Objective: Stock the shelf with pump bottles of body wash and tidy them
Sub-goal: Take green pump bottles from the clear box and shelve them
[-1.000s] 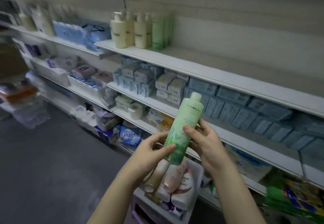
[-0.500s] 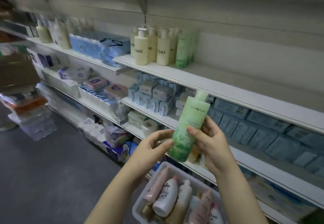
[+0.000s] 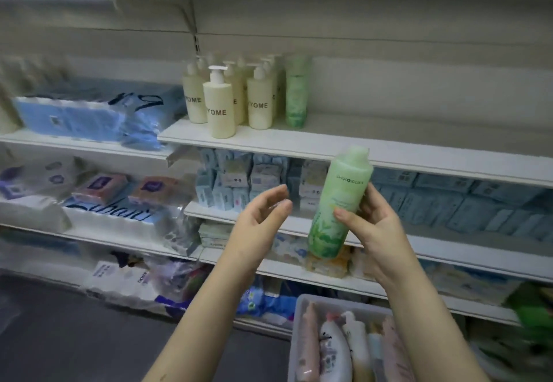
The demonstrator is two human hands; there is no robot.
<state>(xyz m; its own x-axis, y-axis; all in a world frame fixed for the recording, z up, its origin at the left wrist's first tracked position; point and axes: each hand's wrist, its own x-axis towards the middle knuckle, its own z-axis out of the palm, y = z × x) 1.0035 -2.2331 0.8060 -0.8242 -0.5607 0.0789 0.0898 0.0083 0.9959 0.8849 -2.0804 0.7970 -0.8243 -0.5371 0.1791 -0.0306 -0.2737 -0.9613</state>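
The white shelf (image 3: pixel 299 143) ran above both hands, with cream pump bottles (image 3: pixel 218 112) standing on it. The light green bottle (image 3: pixel 344 193), with leaves drawn near its bottom, leaned in the right hand (image 3: pixel 377 232), which gripped it. The left hand (image 3: pixel 260 223) had let go and hung spread near it.

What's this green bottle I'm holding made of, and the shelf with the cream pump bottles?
Green bottle: probably frosted, semi-translucent plastic; its neck glows pale, without sharp glare. Shelf: looks like off-white painted metal, thin-edged and matte; coated board can't be ruled out.
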